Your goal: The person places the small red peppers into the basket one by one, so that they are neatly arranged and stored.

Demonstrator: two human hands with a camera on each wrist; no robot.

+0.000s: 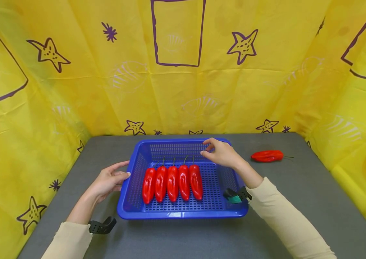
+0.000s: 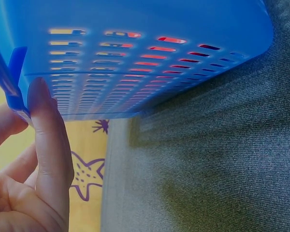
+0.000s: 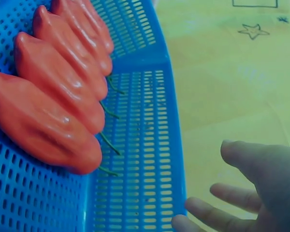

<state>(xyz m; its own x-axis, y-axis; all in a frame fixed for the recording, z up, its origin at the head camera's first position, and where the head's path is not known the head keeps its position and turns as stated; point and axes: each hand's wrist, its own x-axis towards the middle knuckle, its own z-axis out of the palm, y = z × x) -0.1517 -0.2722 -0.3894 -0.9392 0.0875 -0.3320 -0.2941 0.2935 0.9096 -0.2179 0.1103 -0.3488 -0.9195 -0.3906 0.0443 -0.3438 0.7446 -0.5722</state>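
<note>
Several glossy red peppers [image 1: 172, 183] with thin green stems lie side by side in a blue plastic basket [image 1: 183, 215]. At the basket's left side, my left hand [image 1: 106, 181] pinches the rim between thumb and fingers; the left wrist view shows the thumb [image 2: 47, 125] against the outside of the slotted wall. My right hand [image 1: 222, 153] is over the right back part of the basket, its fingers loosely bent and apart with nothing between them. In the right wrist view the peppers' stems point toward the basket's back wall [image 3: 147, 145].
Another red pepper [image 1: 267, 156] lies on the grey table [image 1: 183, 239] to the right of the basket, its stem pointing right. A yellow patterned cloth [image 1: 176, 93] hangs behind the table and along both sides. Dark straps [image 1: 103, 226] are on both wrists.
</note>
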